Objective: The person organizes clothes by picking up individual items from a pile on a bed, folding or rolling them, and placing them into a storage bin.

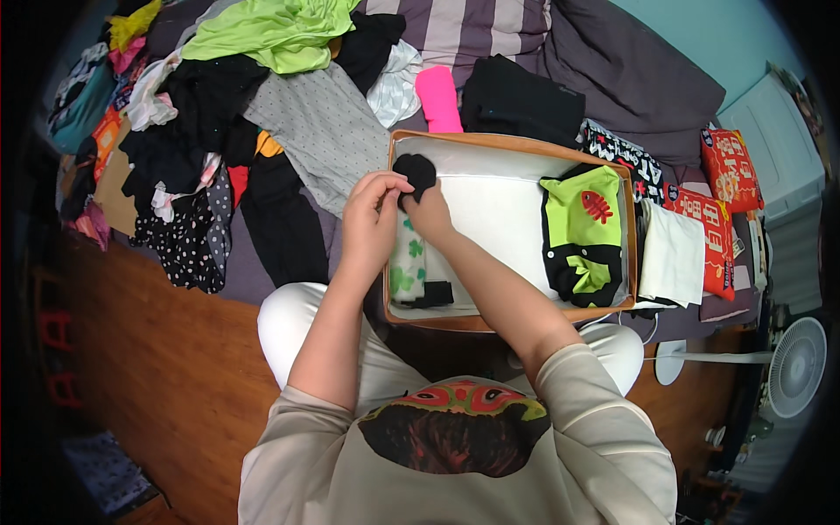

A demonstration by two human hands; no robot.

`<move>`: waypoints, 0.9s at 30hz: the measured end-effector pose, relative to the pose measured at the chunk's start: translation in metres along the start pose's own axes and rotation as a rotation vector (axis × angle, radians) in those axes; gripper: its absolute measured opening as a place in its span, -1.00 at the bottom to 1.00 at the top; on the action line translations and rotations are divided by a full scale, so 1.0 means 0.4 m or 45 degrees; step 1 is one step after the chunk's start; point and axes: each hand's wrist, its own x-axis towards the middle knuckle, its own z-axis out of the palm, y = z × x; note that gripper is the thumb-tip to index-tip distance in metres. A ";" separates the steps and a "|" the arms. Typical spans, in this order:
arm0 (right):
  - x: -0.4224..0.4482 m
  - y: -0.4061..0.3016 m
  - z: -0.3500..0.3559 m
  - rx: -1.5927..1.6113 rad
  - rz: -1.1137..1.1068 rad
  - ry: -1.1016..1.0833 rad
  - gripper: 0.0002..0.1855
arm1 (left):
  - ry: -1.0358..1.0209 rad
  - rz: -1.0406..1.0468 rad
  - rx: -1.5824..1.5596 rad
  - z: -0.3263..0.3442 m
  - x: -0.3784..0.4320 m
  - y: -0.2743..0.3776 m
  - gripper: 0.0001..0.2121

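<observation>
A small black cloth bundle (416,174) is held at the left end of an open box with a tan rim (525,146) and white lining. My right hand (428,213) grips the bundle from the near side, its fingertips partly hidden. My left hand (373,213) pinches at the bundle's left edge with thumb and fingers together. Below them, a rolled white cloth with green clover prints (408,262) lies along the box's left wall. Beside it is a folded black cloth (436,294). A folded lime-green and black garment with a red fishbone motif (584,230) lies at the right end.
Loose clothes, including a grey dotted garment (321,118) and a lime-green one (269,33), heap on the sofa at left. Behind the box are a pink roll (438,98) and folded black clothing (522,102). White cloth (672,252) and red snack bags (705,230) lie right; a fan (797,367) stands beyond.
</observation>
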 end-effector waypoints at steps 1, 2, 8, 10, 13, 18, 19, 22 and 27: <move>-0.005 0.010 0.003 -0.034 0.006 -0.140 -0.34 | -0.004 -0.005 -0.018 0.003 0.000 -0.003 -0.89; 0.002 0.018 0.002 -0.092 0.034 -0.159 -0.28 | -0.007 -0.009 -0.019 0.006 0.003 -0.002 -0.89; 0.073 0.044 -0.023 -0.306 0.177 -0.694 -0.30 | 0.012 0.051 0.134 0.029 0.007 -0.014 -0.88; 0.065 0.016 -0.025 -0.409 0.035 -0.634 -0.27 | 0.026 0.163 0.303 0.025 0.007 -0.014 -0.88; 0.033 -0.042 -0.058 -0.812 0.081 -0.374 -0.16 | 0.026 0.179 0.362 0.020 -0.007 0.000 -0.88; -0.010 -0.042 -0.061 -0.186 -0.264 -0.041 -0.24 | -0.049 0.249 0.458 0.006 -0.029 0.034 -0.88; 0.002 -0.016 -0.058 -0.024 -0.307 -0.173 -0.33 | -0.100 0.264 0.453 0.009 -0.028 0.040 -0.87; 0.048 0.051 -0.035 -0.177 -0.554 -0.187 -0.49 | -0.233 0.336 0.536 0.021 -0.036 0.063 -0.87; 0.067 0.017 -0.052 -0.510 -0.546 -0.399 -0.52 | -0.311 0.354 0.639 0.023 -0.055 0.036 -0.86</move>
